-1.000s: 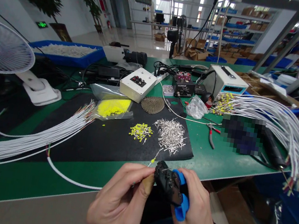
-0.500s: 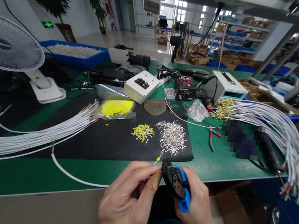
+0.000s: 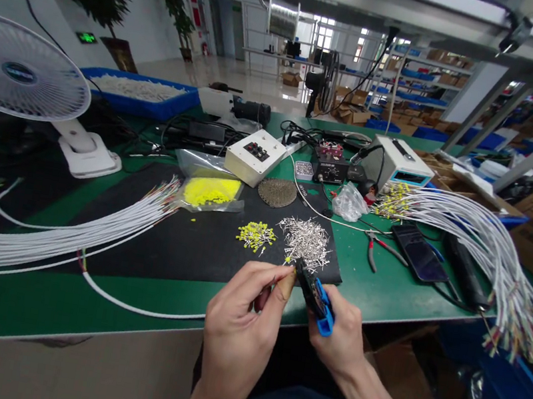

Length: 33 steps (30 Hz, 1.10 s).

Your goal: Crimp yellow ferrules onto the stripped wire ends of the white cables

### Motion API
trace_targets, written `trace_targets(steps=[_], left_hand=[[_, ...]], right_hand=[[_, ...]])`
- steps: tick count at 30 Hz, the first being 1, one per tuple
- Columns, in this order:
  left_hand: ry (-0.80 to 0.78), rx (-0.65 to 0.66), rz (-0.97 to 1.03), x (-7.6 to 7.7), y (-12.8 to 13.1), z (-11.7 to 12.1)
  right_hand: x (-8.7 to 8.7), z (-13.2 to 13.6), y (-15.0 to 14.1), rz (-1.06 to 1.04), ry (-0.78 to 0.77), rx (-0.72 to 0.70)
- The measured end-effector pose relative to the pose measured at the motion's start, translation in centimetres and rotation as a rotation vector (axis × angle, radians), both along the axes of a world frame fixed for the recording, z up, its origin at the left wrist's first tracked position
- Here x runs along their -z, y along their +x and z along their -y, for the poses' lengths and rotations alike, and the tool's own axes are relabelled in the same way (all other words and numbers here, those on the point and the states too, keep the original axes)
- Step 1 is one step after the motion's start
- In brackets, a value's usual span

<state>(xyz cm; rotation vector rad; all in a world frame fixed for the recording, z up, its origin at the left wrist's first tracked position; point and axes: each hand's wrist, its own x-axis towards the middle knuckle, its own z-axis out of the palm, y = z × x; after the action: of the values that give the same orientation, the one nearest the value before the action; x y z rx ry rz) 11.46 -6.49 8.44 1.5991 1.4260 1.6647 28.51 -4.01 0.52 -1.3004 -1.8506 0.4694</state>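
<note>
My left hand (image 3: 245, 314) is closed in a pinch around the end of a white cable (image 3: 138, 306), which runs in from the left along the table's front. A small yellow piece (image 3: 287, 259) shows just past the fingertips. My right hand (image 3: 341, 329) is wrapped round the blue handles of a crimping tool (image 3: 311, 289). The tool's black jaws are at my left fingertips; what lies between them is hidden. Beyond the hands lie a pile of silver metal terminals (image 3: 305, 239) and a smaller pile of terminals with yellow sleeves (image 3: 255, 235).
White cable bundles lie left (image 3: 63, 235) and right (image 3: 475, 226). A bag of yellow pieces (image 3: 211, 191) rests on the black mat (image 3: 146, 255). Red-handled pliers (image 3: 387, 249) and a phone (image 3: 420, 252) lie to the right. A white fan (image 3: 18, 69) stands at left.
Both hands, with the cable and crimping tool, have moved forward toward the terminal piles. The tool's jaws have come closer to my left fingertips, and its blue handles look narrower in view.
</note>
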Motion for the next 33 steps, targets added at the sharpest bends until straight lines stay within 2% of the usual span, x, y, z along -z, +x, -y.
trace_targets(steps=[6, 15, 19, 22, 26, 30, 33], left_hand=[[0.015, 0.023, -0.003, -0.5, 0.2, -1.1], [-0.035, 0.079, -0.010, -0.5, -0.4, -1.1], [-0.037, 0.051, -0.064, -0.3, -0.1, -1.7], [-0.045, 0.071, -0.114, 0.8, 0.2, -2.5], [-0.049, 0.224, -0.312, 3.9, 1.0, -3.9], [-0.056, 0.326, -0.443, 6.5, 1.7, -4.3], [-0.034, 0.353, -0.497, 6.7, 1.3, -3.9]], right_hand=[[-0.4, -0.6, 0.0, -0.003, -0.057, 0.019], [-4.4, 2.5, 0.9, -0.079, -0.217, -0.137], [-5.4, 3.2, 1.9, -0.222, -0.324, -0.034], [-6.1, 3.7, 2.7, -0.469, -0.468, 0.123], [-6.4, 4.7, 3.4, -0.789, -0.500, 0.256], [-5.5, 5.5, 4.0, -0.920, -0.516, 0.304], [-4.5, 5.7, 4.6, -0.915, -0.439, 0.290]])
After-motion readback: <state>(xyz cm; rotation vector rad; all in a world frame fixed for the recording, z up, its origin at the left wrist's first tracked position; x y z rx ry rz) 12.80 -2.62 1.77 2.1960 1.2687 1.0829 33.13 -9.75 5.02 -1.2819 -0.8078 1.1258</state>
